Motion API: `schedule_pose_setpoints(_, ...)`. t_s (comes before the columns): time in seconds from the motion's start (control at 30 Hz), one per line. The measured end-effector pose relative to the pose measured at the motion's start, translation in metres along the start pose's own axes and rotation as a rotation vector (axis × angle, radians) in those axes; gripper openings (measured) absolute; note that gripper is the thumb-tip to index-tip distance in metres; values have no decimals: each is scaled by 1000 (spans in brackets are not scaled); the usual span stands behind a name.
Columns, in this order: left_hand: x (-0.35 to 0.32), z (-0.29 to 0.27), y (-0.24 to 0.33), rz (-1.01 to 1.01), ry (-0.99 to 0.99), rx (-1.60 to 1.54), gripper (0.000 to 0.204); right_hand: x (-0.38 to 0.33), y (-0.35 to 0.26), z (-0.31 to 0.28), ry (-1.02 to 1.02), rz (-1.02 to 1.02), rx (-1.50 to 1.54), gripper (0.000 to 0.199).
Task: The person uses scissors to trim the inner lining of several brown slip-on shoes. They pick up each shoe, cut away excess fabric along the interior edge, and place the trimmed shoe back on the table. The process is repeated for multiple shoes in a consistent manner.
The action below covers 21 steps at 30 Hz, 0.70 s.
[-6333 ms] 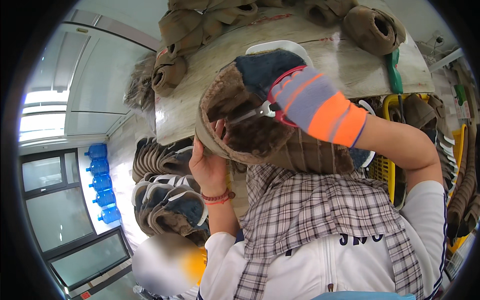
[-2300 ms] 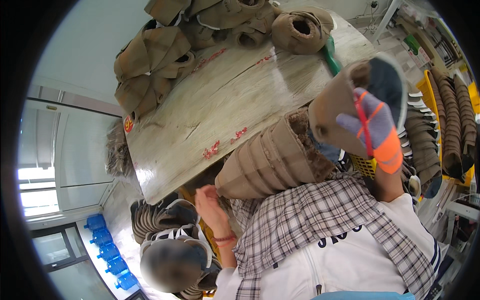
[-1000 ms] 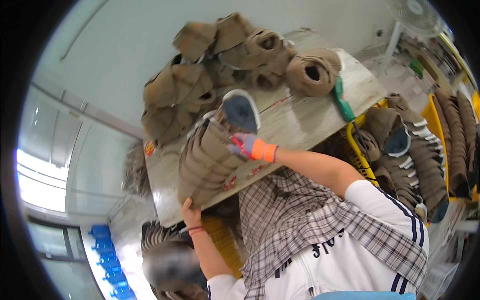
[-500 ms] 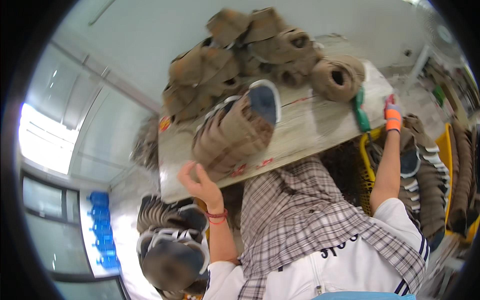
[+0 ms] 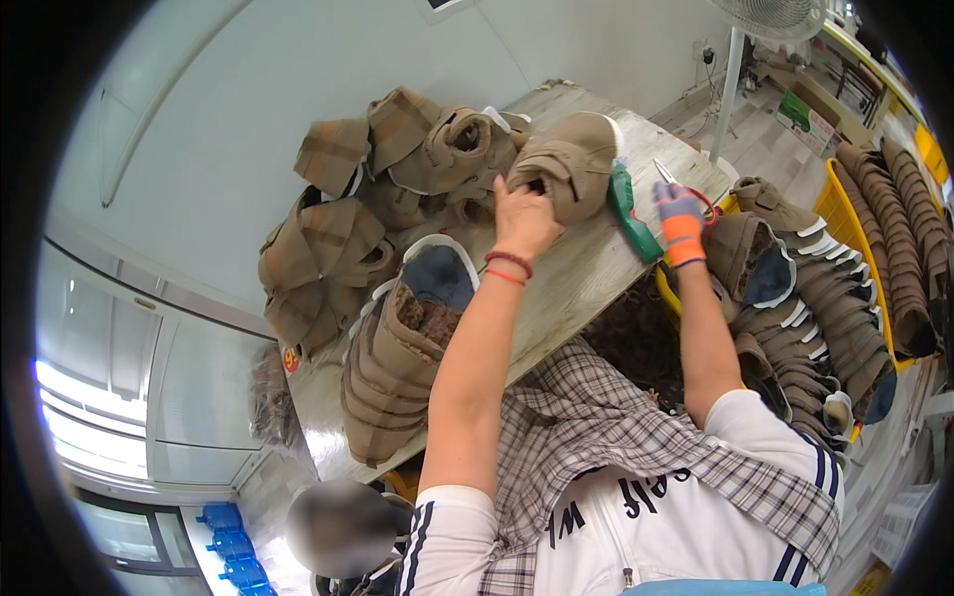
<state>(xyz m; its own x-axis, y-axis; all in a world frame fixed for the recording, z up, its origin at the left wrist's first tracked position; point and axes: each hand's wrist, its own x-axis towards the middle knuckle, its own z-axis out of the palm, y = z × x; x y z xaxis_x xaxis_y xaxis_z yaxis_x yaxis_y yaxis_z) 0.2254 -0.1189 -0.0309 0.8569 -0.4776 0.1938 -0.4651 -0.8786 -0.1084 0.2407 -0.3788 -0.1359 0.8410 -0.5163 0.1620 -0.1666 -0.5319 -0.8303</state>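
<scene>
My left hand (image 5: 527, 221) grips a brown shoe upper (image 5: 574, 164) at its dark opening, near the table's far edge. The fingers are bent at the opening, and some tips are hidden. My right hand (image 5: 682, 223), in a grey and orange glove, is closed round red-handled scissors (image 5: 663, 171), blades pointing away from me. Between my hands lies a green handheld tool (image 5: 633, 214) on the table. Left of my left forearm stands a nested stack of brown uppers (image 5: 397, 368) with fuzzy lining and a dark blue piece on top.
A heap of brown uppers (image 5: 328, 248) covers the table's (image 5: 566, 298) far left. Beside my right arm, rows of nested uppers (image 5: 840, 308) stand by a yellow basket (image 5: 830, 194). A white fan (image 5: 775, 15) stands beyond the table. Blue water bottles (image 5: 234, 546) line the lower left.
My left hand has moved from beside the nested stack up and right to the single upper, and grips it. My right hand, with the scissors, has come left, nearer the green tool. The view has turned.
</scene>
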Motion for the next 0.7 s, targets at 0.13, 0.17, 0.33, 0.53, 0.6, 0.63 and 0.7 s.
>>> schedule_pose_setpoints(0.13,-19,28,-35,-142,148,-233,40,-47,3,83,-503,176,801,61)
schedule_pose_setpoints(0.17,-24,34,-43,-191,166,-295,39,-36,16,105,-487,122,741,68)
schedule_pose_setpoints(0.33,-55,47,-66,-294,273,-948,26,-3,-2,139,-596,-111,681,75)
schedule_pose_setpoints(0.53,-116,-1,-62,-359,378,-1795,39,-63,-122,27,-1018,-374,948,43)
schedule_pose_setpoints(0.6,-134,-12,-53,-414,427,-1843,37,-90,-138,6,-963,-402,772,41)
schedule_pose_setpoints(0.63,-143,-13,-45,-447,456,-1801,40,-107,-144,0,-948,-413,681,40)
schedule_pose_setpoints(0.7,-147,-8,-29,-512,508,-1723,45,-125,-149,-4,-881,-262,858,36)
